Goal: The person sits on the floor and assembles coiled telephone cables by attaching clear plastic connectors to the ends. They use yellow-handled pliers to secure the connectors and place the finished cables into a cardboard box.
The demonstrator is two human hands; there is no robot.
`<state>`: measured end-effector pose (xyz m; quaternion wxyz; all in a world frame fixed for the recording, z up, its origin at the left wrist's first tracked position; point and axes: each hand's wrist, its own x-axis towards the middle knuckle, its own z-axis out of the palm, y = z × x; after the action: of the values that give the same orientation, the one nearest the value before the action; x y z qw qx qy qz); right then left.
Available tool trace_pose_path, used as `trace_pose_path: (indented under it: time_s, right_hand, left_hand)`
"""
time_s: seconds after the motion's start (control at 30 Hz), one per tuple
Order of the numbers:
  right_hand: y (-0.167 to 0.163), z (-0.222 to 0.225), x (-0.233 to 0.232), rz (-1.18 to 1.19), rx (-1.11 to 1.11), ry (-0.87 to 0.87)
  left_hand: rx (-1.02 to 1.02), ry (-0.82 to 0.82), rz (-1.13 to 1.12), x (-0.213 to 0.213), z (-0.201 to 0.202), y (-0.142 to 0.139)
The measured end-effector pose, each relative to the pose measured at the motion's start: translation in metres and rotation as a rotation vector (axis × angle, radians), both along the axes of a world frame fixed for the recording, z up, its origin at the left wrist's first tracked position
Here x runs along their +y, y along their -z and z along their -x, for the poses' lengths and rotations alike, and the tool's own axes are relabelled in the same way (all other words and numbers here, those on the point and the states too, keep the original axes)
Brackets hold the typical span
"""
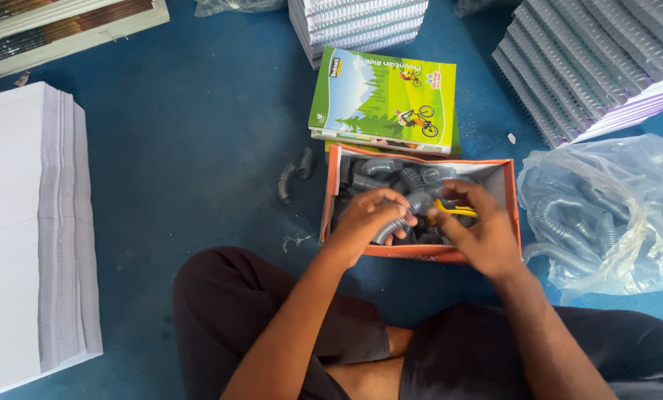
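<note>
Your left hand [370, 215] closes around a grey ribbed coil [399, 220], and your right hand [473, 226] pinches a yellow tool [456, 210] at the coil's end. Both hover over the orange box [420, 254] of coils; green notebooks [383, 100] lie just beyond it.

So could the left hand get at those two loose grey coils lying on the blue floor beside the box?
Probably yes. The loose grey coils lie in the open left of the box, nothing covering them, but the left hand already holds a grey coil and would need to release it.
</note>
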<state>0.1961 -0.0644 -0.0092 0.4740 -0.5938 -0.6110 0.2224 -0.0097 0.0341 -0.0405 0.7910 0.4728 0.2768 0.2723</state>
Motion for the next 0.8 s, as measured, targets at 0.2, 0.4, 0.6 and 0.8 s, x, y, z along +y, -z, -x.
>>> trace_pose_path:
  time_s: [0.2, 0.4, 0.6, 0.8]
  right_hand:
    - [0.014, -0.033, 0.005, 0.293, -0.415, 0.256]
    - [0.036, -0.041, 0.004, 0.503, -0.473, 0.177]
    - [0.042, -0.043, 0.012, 0.640, -0.533, 0.174]
    - [0.038, -0.041, 0.005, 0.527, -0.551, 0.189]
  left_hand:
    - [-0.127, -0.112, 0.198, 0.007, 0.001, -0.003]
    - [-0.183, -0.139, 0.284, 0.008, 0.004, 0.000]
    - [-0.193, -0.189, 0.322, 0.009, 0.003, 0.002]
    - [-0.194, -0.184, 0.318, 0.009, 0.004, 0.005]
